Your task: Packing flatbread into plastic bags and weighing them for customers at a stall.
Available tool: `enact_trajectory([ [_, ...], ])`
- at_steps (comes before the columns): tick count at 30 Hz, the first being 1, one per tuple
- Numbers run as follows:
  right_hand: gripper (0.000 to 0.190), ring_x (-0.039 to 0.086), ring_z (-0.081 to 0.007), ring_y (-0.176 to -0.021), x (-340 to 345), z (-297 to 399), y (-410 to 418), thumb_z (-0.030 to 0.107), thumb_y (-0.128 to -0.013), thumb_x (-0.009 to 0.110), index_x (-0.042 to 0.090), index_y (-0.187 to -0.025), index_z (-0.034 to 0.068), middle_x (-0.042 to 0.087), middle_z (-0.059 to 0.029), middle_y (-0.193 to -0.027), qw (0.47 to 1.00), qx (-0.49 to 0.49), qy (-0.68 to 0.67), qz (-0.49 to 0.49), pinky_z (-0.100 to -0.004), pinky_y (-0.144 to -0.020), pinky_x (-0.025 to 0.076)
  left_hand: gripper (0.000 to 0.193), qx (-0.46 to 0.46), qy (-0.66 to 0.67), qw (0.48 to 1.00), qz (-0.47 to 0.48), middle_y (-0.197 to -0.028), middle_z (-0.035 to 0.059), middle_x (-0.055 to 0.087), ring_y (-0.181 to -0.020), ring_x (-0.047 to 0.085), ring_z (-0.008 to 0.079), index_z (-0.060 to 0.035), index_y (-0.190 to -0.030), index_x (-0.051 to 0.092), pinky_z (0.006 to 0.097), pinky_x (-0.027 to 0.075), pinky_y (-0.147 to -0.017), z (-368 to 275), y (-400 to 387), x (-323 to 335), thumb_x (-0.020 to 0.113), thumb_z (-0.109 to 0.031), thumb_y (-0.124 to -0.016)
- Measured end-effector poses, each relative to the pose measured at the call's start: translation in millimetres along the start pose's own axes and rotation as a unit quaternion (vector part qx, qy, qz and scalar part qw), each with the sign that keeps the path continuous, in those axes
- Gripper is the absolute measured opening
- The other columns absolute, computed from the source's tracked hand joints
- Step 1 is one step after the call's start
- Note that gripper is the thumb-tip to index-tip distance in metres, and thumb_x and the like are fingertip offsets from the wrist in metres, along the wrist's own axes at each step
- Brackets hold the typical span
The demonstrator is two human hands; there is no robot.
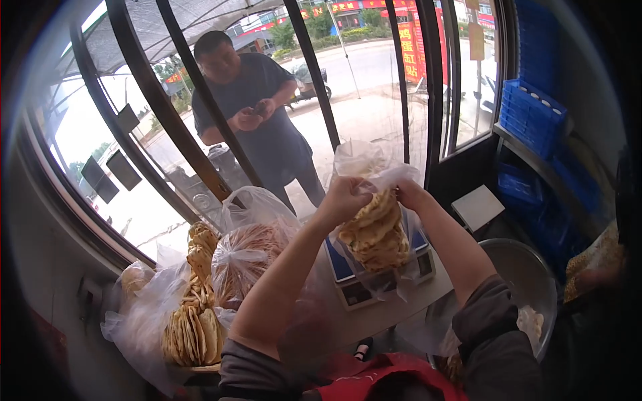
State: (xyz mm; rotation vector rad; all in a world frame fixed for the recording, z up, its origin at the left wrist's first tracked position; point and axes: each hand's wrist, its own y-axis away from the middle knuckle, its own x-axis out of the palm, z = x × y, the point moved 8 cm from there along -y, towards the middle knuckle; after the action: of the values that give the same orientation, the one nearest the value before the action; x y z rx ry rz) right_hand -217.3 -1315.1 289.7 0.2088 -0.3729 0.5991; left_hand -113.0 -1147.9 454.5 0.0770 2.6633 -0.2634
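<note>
A clear plastic bag [368, 155] holds a stack of browned flatbreads [376, 233]. My left hand [346, 198] grips the bag's upper edge on the left. On the right, my right hand [411, 193] pinches the same bag. The bread hangs or rests over a digital weighing scale [346, 273]; whether it bears on the pan I cannot tell. The scale stands on a pale counter [346, 323] by the window.
Left lie folded flatbreads [193, 336] and a plastic bag of thin strands [246, 260]. At right are a large metal basin [549, 301], a white box [478, 206] and blue crates [531, 113]. Behind window bars [313, 75] stands a person [261, 120] holding a small dark object.
</note>
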Motion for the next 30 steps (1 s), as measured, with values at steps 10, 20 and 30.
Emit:
enact_trajectory([
  [10,0.029,0.06,-0.0123,-0.085,-40.9,-12.3,221.4,0.025,-0.094,0.049,0.055,-0.113,0.003,0.063,-0.0066,-0.092,0.981,-0.084,0.13,-0.12,-0.0269,-0.079,0.047,0.02,-0.013,-0.004,0.994,-0.107,-0.067,-0.0017,0.059,-0.057,0.047,0.0026,0.0024,-0.097,0.066,0.0207,0.037,-0.052,-0.3,-4.6,-6.6,0.062,-0.006,-0.079],
  [20,0.057,0.049,-0.0254,-0.113,-114.2,-253.0,462.3,0.029,-0.076,0.071,0.046,-0.123,0.008,0.052,-0.0149,-0.118,0.684,0.065,0.724,-0.068,-0.04,-0.085,0.043,0.022,0.056,-0.069,0.982,-0.167,-0.055,-0.005,0.045,-0.051,0.039,0.0042,-0.0019,-0.094,0.068,0.0228,0.034,-0.049,-11.2,-3.6,1.8,0.065,-0.011,-0.074],
  [30,0.032,0.063,-0.0304,-0.084,-323.9,-174.4,424.7,0.03,-0.088,0.049,0.057,-0.096,0.0,0.064,-0.0175,-0.094,0.708,0.161,0.434,-0.533,-0.0435,-0.075,0.049,0.023,0.055,-0.086,0.988,-0.116,-0.082,0.0009,0.063,-0.071,0.053,0.004,0.0013,-0.102,0.066,0.0189,0.043,-0.067,-8.4,-2.8,27.0,0.064,-0.007,-0.081],
])
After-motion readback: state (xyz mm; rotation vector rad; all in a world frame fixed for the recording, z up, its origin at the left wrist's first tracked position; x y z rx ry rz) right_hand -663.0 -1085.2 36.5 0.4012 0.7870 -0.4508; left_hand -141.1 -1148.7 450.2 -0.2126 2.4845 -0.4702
